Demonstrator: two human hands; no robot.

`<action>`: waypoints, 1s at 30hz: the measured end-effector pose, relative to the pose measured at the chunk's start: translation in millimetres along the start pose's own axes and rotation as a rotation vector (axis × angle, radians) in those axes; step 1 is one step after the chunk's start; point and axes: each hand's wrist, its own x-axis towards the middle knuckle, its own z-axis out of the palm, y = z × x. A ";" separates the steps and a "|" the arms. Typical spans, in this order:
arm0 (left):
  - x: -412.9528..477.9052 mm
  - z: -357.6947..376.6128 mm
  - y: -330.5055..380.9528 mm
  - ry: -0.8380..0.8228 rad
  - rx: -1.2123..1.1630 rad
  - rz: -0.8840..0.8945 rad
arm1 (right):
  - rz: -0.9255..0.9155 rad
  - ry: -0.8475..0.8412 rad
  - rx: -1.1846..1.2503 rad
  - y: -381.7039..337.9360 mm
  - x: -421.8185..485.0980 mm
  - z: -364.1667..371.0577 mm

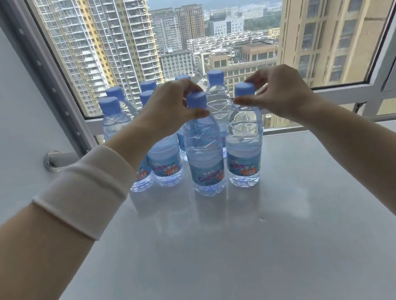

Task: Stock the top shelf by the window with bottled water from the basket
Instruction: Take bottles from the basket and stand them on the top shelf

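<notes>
Clear plastic bottles, blue caps, all filled with water, stand upright on the grey shelf [232, 247] just below the window [225, 30]. Left grip [172, 105] pinches the cap and neck of the front bottle [203, 149]. Right grip [278, 94] pinches the cap of the neighbour bottle [243, 140] just beside it. The rear bottles [112, 116], about six, cluster nearer the window.

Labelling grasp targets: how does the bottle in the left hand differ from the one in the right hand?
Position: left-hand bottle stands slightly nearer the shelf front; right-hand bottle further back. Label: left-hand bottle shows full "Cunbs"; right-hand bottle only the word's end. Cap: left-hand bottle's mostly exposed; right-hand bottle's partly under fingers. Shared: upright, clear, blue-capped, each pinched at the top, by left hand and right hand.
</notes>
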 end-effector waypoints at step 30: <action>25.1 -9.4 -8.7 -0.050 0.112 -0.035 | 0.174 -0.106 0.404 -7.9 32.6 30.3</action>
